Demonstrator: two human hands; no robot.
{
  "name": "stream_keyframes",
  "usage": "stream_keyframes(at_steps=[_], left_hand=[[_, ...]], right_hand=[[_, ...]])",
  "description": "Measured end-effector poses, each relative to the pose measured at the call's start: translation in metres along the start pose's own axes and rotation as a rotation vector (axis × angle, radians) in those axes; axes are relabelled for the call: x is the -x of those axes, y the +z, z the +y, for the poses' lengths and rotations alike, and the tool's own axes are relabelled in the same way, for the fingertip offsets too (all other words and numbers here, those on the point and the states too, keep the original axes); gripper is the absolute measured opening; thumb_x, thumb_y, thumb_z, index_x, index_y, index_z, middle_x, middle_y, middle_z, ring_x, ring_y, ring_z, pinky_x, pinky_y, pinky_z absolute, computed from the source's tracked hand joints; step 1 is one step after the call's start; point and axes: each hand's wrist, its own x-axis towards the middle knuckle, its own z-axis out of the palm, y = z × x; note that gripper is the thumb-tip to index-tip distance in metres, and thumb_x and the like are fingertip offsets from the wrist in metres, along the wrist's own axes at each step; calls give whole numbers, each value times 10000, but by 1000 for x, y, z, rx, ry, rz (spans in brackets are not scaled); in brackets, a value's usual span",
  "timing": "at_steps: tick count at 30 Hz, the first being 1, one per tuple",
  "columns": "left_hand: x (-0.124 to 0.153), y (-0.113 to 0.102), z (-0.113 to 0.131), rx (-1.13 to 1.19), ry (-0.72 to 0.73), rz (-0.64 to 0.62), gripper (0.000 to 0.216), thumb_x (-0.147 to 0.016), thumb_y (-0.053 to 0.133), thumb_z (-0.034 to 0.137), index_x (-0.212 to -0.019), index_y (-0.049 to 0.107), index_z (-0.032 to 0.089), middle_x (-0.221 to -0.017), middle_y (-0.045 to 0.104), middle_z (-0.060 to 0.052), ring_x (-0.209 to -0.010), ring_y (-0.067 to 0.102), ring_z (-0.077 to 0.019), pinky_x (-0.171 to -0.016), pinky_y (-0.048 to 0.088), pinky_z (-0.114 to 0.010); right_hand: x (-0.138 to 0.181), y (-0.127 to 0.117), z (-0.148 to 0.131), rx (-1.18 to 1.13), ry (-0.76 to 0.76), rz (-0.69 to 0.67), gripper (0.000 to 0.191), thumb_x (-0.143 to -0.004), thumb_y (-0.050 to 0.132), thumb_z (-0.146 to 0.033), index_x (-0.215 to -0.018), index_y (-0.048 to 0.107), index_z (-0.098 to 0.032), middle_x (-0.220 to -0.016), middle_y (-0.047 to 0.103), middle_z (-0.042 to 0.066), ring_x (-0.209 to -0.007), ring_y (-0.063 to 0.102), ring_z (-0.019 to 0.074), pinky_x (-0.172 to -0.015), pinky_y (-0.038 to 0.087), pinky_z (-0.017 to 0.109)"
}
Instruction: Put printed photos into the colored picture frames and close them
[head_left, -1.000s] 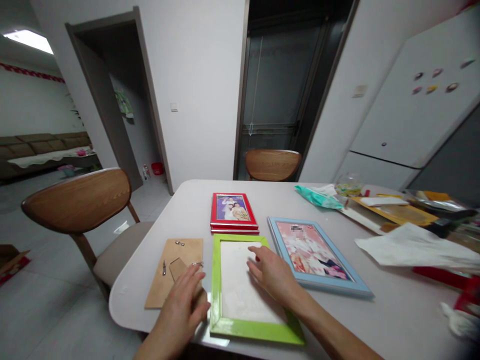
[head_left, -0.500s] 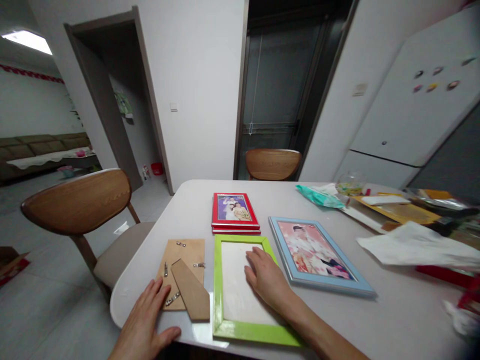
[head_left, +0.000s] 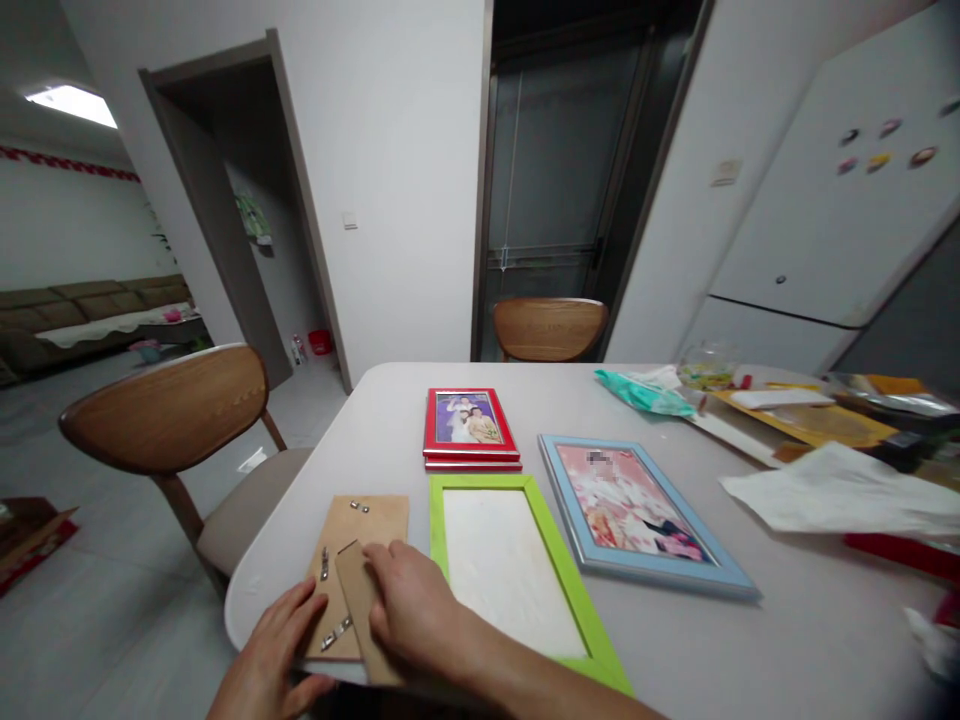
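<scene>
A brown frame backing board with small metal clips and a fold-out stand lies near the table's front left edge. My left hand rests flat on its near left corner, fingers stretched out. My right hand lies over the board's stand, fingers curled down on it. Beside them to the right lies a green photo frame with a white blank inside, untouched by either hand.
A stack of red frames and a blue framed photo lie further back on the white table. Papers, a teal bag and clutter fill the right side. Wooden chairs stand at the left and far end.
My right hand left the green frame's white insert and moved left onto the backing board's stand. My left hand slid forward onto the board's near corner.
</scene>
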Motion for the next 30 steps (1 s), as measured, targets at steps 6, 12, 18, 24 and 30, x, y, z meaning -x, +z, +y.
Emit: stream_keyframes(at_steps=[6,12,18,24,30], left_hand=[[-4,2,-14,47,16,-9,622,-512,668,525,-1055,555,244,-1075,597,-98,-978,553,-268,-811,479,-357],[-16,-22,5,-4,64,60,541,-570,654,479,-1045,551,239,-1066,601,-84,-947,569,-247,-784,498,-334],[-48,-43,84,99,92,104,540,-634,642,360,-1119,475,191,-1147,530,-110,-1045,487,-248,-863,446,-385],[-75,1,150,353,36,-125,561,-549,701,231,-1075,512,175,-1128,544,-104,-1019,490,-252,-866,438,-407],[-87,21,160,339,25,-214,395,-631,594,141,-1022,542,136,-1103,566,-117,-1016,501,-242,-894,408,-415]], right_hand=[[2,9,-12,-23,49,26,583,-530,603,-411,-1052,463,-192,-921,476,85,-877,452,272,-717,385,389],[4,-10,-16,-243,45,52,531,-572,557,-268,-1087,445,-212,-975,442,60,-865,481,194,-754,402,297],[38,-74,10,-167,34,92,331,-602,527,-213,-931,562,-193,-886,456,40,-791,475,159,-729,398,254],[83,-83,68,-102,185,74,342,-594,472,-126,-904,600,-193,-813,494,42,-760,487,160,-702,393,256],[88,-67,91,6,196,116,300,-617,469,-146,-881,605,-184,-833,493,54,-777,479,171,-704,386,269]])
